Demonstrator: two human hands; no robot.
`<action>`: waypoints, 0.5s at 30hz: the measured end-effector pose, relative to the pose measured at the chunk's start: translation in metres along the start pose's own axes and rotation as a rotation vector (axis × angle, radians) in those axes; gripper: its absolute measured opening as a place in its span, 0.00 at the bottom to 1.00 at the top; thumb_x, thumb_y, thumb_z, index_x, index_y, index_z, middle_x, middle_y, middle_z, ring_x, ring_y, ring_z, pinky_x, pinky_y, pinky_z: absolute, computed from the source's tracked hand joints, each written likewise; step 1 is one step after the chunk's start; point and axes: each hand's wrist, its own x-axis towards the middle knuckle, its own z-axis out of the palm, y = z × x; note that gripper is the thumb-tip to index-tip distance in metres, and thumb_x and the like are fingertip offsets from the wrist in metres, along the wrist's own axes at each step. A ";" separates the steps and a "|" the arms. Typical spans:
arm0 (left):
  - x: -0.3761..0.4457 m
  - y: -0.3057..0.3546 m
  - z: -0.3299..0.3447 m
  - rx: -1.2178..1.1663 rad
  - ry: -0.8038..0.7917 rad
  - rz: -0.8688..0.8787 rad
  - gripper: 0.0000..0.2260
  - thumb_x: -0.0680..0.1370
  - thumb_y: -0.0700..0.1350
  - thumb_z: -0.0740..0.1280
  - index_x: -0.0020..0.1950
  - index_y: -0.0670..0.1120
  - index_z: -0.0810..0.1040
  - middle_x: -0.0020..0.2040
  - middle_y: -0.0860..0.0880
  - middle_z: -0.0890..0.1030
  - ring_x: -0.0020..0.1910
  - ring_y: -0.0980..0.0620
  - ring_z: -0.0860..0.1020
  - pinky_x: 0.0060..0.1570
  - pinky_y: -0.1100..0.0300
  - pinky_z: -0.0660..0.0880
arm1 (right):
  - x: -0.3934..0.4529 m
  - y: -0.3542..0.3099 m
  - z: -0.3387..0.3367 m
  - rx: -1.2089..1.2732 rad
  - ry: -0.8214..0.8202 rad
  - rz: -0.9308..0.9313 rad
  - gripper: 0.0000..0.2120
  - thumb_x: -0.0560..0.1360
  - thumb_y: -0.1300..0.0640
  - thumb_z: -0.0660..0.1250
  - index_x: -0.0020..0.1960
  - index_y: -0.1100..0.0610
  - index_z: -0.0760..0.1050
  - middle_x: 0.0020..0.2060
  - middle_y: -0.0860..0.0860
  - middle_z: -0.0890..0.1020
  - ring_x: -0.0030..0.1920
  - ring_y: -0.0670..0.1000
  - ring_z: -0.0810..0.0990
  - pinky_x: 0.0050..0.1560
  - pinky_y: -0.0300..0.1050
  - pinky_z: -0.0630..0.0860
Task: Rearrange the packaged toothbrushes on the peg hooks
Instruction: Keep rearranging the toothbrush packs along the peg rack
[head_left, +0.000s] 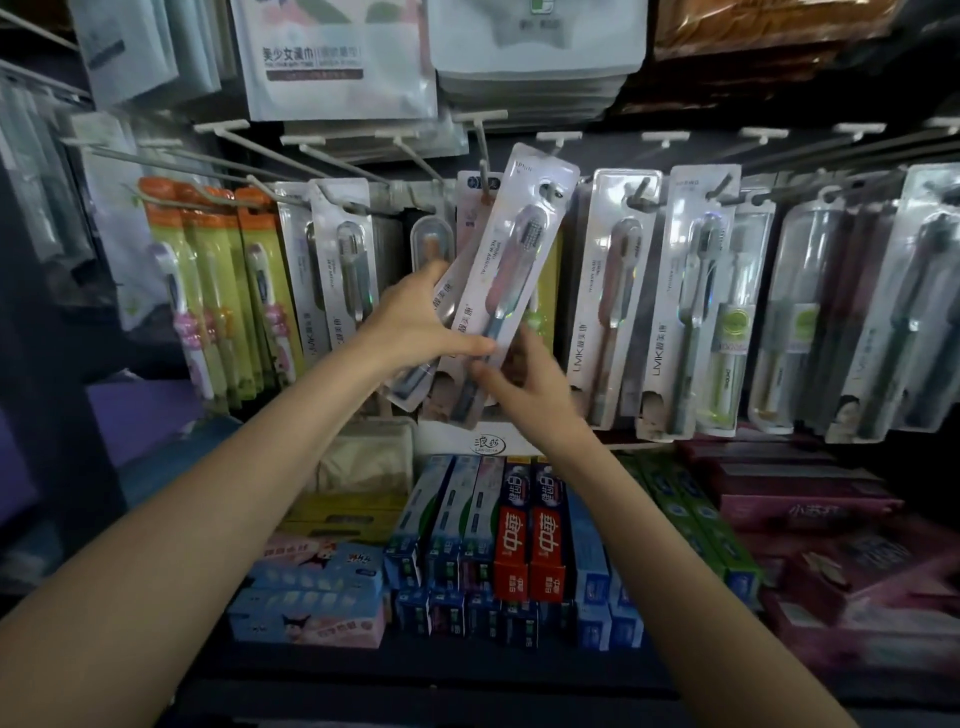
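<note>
A white blister pack with a pink-and-grey toothbrush (514, 270) tilts to the right in front of the peg row, its hang hole near the tip of a white peg hook (485, 179). My left hand (415, 322) grips this pack and a second toothbrush pack (415, 384) behind it, thumb across the lower front. My right hand (524, 384) pinches the front pack's lower end from the right. More packaged toothbrushes (613, 291) hang on hooks to either side.
Orange-and-green children's toothbrush packs (218, 291) hang at the left. Bagged wipes (343, 57) hang on the row above. Toothpaste boxes (524, 535) stand packed on the shelf below my arms, with pink boxes (810, 499) at the right.
</note>
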 end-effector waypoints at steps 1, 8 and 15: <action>0.002 -0.001 -0.002 0.010 -0.009 0.004 0.40 0.59 0.53 0.79 0.66 0.47 0.68 0.61 0.49 0.76 0.59 0.50 0.74 0.59 0.50 0.71 | -0.003 0.001 -0.004 -0.051 0.096 -0.032 0.19 0.76 0.57 0.65 0.65 0.59 0.67 0.54 0.52 0.76 0.52 0.46 0.76 0.53 0.37 0.75; 0.004 0.000 -0.008 0.059 -0.028 0.026 0.42 0.61 0.51 0.79 0.71 0.48 0.64 0.65 0.49 0.73 0.63 0.49 0.72 0.63 0.52 0.69 | 0.010 0.012 -0.005 -0.580 0.386 -0.165 0.25 0.76 0.65 0.62 0.70 0.64 0.58 0.62 0.61 0.67 0.62 0.58 0.69 0.59 0.46 0.68; 0.005 0.000 -0.011 0.054 -0.039 0.035 0.40 0.63 0.49 0.78 0.70 0.47 0.64 0.67 0.49 0.72 0.64 0.50 0.70 0.64 0.54 0.67 | 0.012 0.010 -0.008 -0.523 0.342 -0.070 0.32 0.75 0.71 0.58 0.74 0.59 0.50 0.66 0.60 0.67 0.58 0.59 0.72 0.51 0.45 0.70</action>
